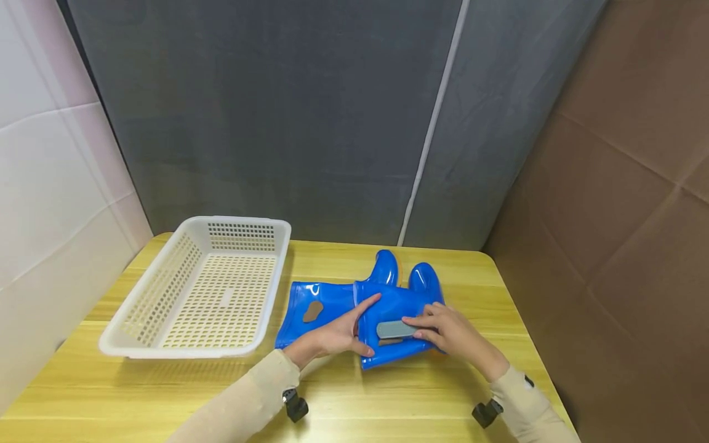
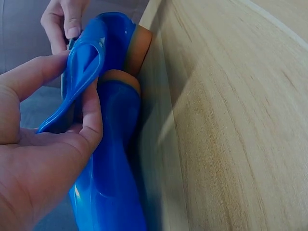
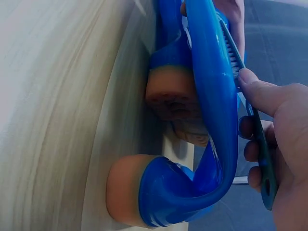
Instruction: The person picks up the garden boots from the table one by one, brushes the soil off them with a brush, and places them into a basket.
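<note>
Two blue rain boots with orange soles lie on their sides, overlapping. My left hand [image 1: 335, 335] holds the upper boot [image 1: 390, 301] by its top opening, thumb outside and fingers inside in the left wrist view. In my right hand [image 1: 451, 332] is a grey-green scrub brush [image 1: 396, 329], gripped by its handle. Its bristles [image 3: 232, 57] face the upper boot's shaft. A brown patch [image 1: 391, 342] shows partly under the brush. The lower boot [image 1: 335, 292] carries another brown patch [image 1: 312, 311] and lies partly hidden beneath the upper one.
A white plastic basket [image 1: 183, 352] with perforated sides stands on the left of the wooden table [image 1: 354, 400]. A dark grey curtain [image 1: 277, 123] hangs behind the table, and a brown cloth [image 1: 620, 215] hangs on the right.
</note>
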The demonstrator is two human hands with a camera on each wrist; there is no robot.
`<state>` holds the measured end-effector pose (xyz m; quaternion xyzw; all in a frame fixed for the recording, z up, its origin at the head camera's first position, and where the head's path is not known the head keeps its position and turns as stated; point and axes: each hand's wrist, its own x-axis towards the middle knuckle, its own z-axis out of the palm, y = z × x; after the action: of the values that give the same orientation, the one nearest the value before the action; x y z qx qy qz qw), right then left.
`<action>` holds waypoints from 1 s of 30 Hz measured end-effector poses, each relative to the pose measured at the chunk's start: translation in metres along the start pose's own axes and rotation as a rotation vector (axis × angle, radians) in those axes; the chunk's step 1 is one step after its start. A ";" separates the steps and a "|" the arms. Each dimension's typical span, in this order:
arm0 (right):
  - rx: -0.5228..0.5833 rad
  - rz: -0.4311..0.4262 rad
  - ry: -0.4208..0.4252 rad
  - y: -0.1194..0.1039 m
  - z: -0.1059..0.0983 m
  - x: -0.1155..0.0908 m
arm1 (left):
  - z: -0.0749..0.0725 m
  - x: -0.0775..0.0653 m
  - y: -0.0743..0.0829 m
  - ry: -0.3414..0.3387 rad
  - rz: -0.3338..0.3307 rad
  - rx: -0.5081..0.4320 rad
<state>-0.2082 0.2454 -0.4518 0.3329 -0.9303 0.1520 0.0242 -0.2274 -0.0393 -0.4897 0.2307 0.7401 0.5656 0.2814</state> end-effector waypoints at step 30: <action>0.099 0.069 -0.140 -0.013 -0.007 -0.015 | 0.000 -0.001 0.002 0.016 -0.016 -0.025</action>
<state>-0.1889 0.2471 -0.4440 0.3114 -0.9319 0.1749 -0.0627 -0.2266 -0.0397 -0.4872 0.2169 0.7369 0.5745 0.2828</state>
